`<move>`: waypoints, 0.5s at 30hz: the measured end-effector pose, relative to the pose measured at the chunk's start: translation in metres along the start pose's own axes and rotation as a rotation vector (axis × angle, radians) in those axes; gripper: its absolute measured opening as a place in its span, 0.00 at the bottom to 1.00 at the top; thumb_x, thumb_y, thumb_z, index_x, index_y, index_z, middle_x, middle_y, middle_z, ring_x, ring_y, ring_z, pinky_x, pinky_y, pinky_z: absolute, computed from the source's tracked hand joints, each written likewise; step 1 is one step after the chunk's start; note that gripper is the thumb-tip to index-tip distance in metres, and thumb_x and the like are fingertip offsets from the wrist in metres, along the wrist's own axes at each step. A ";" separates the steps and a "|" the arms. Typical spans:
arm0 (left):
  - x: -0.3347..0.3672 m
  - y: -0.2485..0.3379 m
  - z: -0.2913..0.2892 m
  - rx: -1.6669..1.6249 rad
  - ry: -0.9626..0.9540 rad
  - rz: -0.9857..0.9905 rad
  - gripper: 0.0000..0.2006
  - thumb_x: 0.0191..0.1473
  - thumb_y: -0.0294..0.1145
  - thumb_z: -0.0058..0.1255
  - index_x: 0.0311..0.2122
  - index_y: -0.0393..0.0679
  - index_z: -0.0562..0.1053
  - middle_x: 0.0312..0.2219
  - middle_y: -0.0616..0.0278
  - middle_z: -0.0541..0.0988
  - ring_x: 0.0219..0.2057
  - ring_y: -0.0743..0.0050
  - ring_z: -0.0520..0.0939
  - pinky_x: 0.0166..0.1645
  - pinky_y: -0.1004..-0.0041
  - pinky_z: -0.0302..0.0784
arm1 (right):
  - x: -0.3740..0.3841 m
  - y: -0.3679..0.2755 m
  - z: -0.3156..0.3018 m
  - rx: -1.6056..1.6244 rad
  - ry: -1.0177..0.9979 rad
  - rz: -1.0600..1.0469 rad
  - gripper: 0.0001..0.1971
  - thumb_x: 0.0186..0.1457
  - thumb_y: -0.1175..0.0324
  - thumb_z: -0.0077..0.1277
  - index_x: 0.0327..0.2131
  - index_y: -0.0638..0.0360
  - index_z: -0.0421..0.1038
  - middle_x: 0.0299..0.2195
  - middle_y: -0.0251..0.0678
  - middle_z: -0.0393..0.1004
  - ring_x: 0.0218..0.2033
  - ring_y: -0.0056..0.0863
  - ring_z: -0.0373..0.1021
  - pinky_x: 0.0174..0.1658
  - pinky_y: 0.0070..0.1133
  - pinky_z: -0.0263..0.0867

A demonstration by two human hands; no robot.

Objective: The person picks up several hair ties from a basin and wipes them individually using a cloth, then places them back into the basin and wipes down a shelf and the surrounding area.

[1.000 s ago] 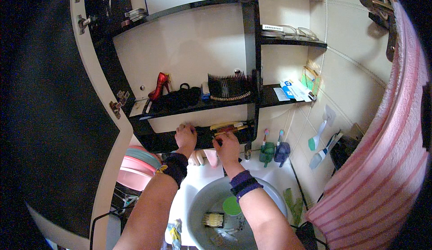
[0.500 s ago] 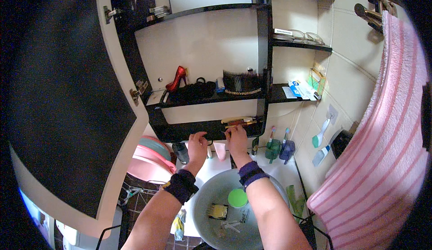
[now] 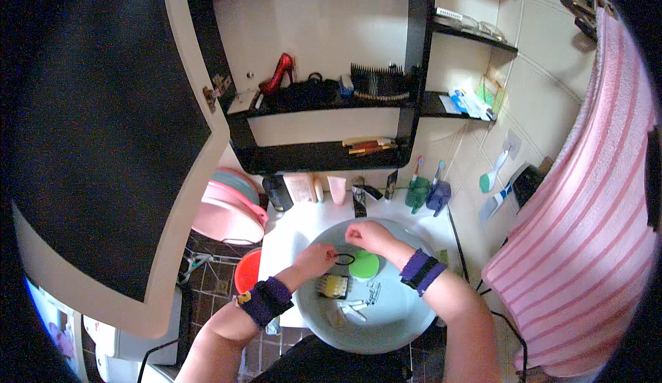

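My left hand (image 3: 318, 259) is closed on a thin black hair tie (image 3: 344, 259), which hangs from its fingertips over a grey-blue basin (image 3: 407, 324). Above the basin's far part, my right hand (image 3: 369, 234) has its fingers curled together; whatever they may hold does not show. Inside the basin, a round green lid (image 3: 365, 266) lies just beyond the hair tie. Nearer me in it are a small box with pale yellow contents (image 3: 332, 286) and several small white pieces (image 3: 353, 308). Purple bands circle both wrists.
Behind the basin, tubes and bottles such as a pink tube (image 3: 337, 190) line the white counter (image 3: 289, 228). Above stands an open black cabinet (image 3: 296, 157) holding brushes (image 3: 370, 146) and a comb (image 3: 378, 83). Its door (image 3: 186, 238) swings out left. A pink striped towel (image 3: 579, 210) hangs right.
Both hands have come down from the cabinet's bottom shelf to above the basin. The black hair tie now shows clearly in my left hand. The view has tilted downward.
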State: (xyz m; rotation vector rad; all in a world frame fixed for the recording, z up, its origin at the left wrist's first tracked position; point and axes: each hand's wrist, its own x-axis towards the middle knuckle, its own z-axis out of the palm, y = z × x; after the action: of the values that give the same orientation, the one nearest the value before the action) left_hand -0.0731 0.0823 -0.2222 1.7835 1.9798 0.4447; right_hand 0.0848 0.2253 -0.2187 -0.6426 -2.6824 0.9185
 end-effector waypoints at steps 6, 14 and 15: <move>-0.013 0.007 0.051 0.064 -0.400 0.263 0.10 0.44 0.33 0.45 0.29 0.40 0.74 0.27 0.48 0.77 0.32 0.47 0.78 0.36 0.57 0.72 | -0.054 0.017 0.041 -0.242 -0.544 0.033 0.03 0.39 0.68 0.55 0.21 0.54 0.73 0.21 0.37 0.74 0.22 0.33 0.70 0.27 0.27 0.64; -0.020 0.009 0.111 0.204 -0.559 0.256 0.09 0.43 0.33 0.48 0.29 0.41 0.76 0.28 0.50 0.78 0.33 0.51 0.79 0.36 0.60 0.73 | -0.084 0.053 0.109 -0.271 -0.681 0.101 0.08 0.36 0.66 0.58 0.21 0.59 0.74 0.22 0.43 0.74 0.24 0.41 0.71 0.28 0.34 0.66; -0.022 0.015 0.108 0.231 -0.559 0.257 0.09 0.43 0.33 0.48 0.29 0.41 0.76 0.28 0.50 0.78 0.34 0.51 0.79 0.37 0.60 0.73 | -0.084 0.048 0.110 -0.275 -0.673 0.121 0.09 0.36 0.65 0.58 0.22 0.60 0.74 0.22 0.43 0.74 0.25 0.41 0.71 0.28 0.34 0.66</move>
State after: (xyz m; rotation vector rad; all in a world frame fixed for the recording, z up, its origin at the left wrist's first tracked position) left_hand -0.0029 0.0562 -0.3045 2.0310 1.4638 -0.2073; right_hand 0.1354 0.1616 -0.3405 -0.6407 -3.4470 0.9296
